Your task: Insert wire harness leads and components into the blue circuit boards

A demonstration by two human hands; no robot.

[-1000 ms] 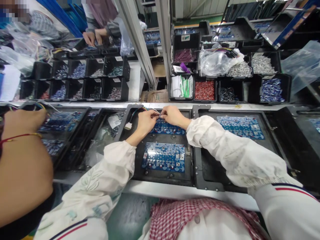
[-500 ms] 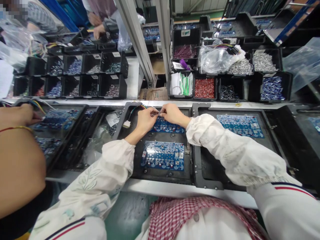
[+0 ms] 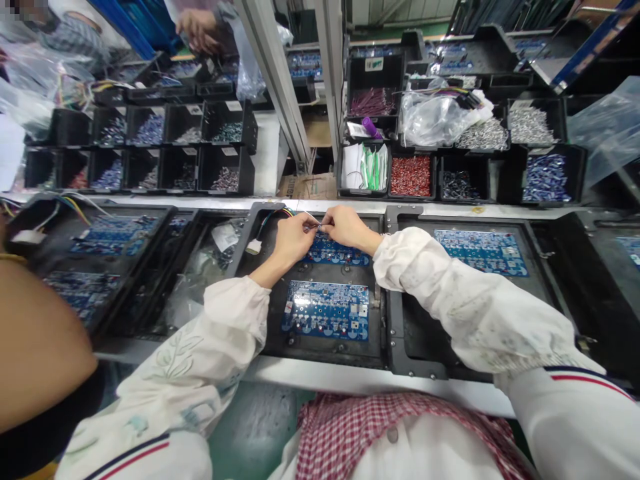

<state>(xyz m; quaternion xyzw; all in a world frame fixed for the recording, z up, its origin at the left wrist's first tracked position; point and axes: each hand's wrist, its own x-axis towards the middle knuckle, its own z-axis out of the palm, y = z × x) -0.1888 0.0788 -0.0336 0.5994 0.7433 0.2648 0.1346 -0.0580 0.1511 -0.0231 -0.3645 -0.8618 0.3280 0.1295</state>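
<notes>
Left hand (image 3: 293, 241) and right hand (image 3: 347, 227) pinch a thin wire end (image 3: 316, 227) between closed fingertips (image 3: 323, 228), just above the upper blue circuit board (image 3: 336, 251) in a black tray (image 3: 320, 359), centre of frame.

White labels (image 3: 374, 64) on black bins (image 3: 361, 83), all unreadable.

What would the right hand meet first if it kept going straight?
The left hand, at its fingers, most likely: the right hand points straight at it, with only a thin wire between them. Depth is hard to judge from here.
</notes>
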